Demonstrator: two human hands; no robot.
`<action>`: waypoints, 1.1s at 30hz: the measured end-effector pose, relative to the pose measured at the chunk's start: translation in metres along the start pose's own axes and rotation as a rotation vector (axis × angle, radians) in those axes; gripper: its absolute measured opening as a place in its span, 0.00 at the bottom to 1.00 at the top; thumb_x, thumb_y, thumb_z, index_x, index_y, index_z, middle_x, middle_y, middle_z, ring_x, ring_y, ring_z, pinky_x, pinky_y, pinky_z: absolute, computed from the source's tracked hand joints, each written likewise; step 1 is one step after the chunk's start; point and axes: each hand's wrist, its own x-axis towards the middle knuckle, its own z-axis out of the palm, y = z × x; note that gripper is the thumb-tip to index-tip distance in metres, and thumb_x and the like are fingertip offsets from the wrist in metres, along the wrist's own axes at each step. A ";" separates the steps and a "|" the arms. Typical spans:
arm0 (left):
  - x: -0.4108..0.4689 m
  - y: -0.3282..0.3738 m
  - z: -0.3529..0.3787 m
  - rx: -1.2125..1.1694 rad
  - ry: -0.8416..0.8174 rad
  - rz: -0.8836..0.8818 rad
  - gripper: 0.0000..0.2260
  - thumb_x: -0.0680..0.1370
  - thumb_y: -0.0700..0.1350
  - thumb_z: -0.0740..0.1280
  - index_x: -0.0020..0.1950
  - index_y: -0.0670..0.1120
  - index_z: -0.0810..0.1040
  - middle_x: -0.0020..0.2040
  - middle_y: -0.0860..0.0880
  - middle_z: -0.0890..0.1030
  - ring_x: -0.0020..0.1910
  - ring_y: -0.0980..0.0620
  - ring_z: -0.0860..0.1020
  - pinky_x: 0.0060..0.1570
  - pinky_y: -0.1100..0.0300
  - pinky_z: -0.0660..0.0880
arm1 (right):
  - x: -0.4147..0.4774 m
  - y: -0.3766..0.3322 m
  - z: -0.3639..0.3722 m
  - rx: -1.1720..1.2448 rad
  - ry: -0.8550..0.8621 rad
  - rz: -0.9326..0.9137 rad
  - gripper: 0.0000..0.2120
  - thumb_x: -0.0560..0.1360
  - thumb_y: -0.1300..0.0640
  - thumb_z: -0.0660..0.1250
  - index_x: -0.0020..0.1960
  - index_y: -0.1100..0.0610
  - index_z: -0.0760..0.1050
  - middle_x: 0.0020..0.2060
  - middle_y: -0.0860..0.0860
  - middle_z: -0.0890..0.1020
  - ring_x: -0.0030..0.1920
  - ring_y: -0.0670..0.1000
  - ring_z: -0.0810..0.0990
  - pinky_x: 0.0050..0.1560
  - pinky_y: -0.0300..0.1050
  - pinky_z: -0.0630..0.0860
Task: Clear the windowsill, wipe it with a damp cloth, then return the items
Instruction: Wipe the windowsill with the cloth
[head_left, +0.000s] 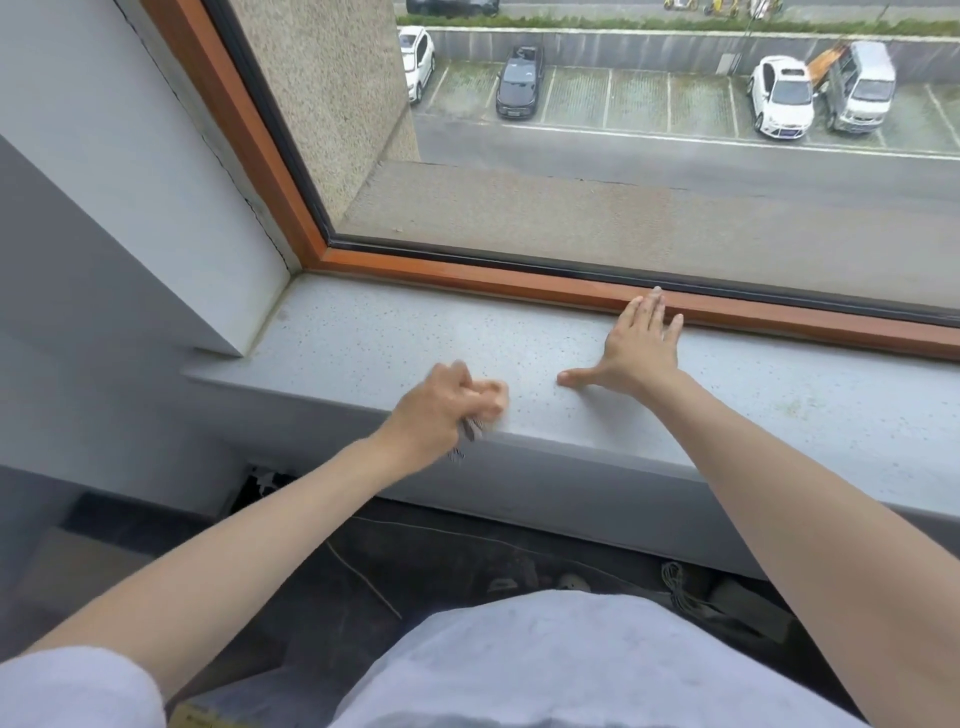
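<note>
The speckled grey windowsill (374, 338) runs across the middle of the view with nothing standing on it. My left hand (447, 405) is at the sill's front edge with its fingers curled round a small dark-and-white patterned thing (467, 436), mostly hidden in the fist and blurred. My right hand (636, 345) lies flat on the sill with straight, spread fingers, the fingertips touching the orange-brown window frame (467, 278).
A grey wall corner (156, 249) closes the sill on the left. Below the sill, the dark floor holds loose cables (675, 582) and a thin white cord (363, 577). Glass above looks out on a car park.
</note>
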 end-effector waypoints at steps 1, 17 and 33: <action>-0.011 0.004 0.003 -0.027 -0.046 0.110 0.28 0.71 0.25 0.59 0.59 0.53 0.79 0.47 0.49 0.68 0.48 0.50 0.70 0.41 0.58 0.74 | 0.000 0.000 0.000 0.003 -0.001 -0.003 0.70 0.58 0.22 0.64 0.73 0.70 0.33 0.73 0.68 0.35 0.75 0.64 0.35 0.72 0.64 0.38; 0.005 -0.029 -0.030 0.006 -0.147 -0.037 0.29 0.74 0.28 0.57 0.66 0.57 0.74 0.50 0.50 0.67 0.49 0.53 0.67 0.45 0.60 0.72 | -0.003 -0.002 -0.004 0.026 -0.023 -0.001 0.70 0.59 0.24 0.65 0.73 0.70 0.32 0.72 0.68 0.34 0.75 0.64 0.34 0.72 0.63 0.39; 0.055 -0.005 -0.017 0.172 0.020 -0.310 0.27 0.73 0.28 0.56 0.70 0.45 0.66 0.52 0.46 0.64 0.50 0.49 0.66 0.37 0.58 0.67 | 0.007 0.012 -0.001 0.020 -0.013 -0.006 0.70 0.59 0.23 0.64 0.73 0.70 0.32 0.72 0.68 0.34 0.74 0.64 0.34 0.73 0.63 0.40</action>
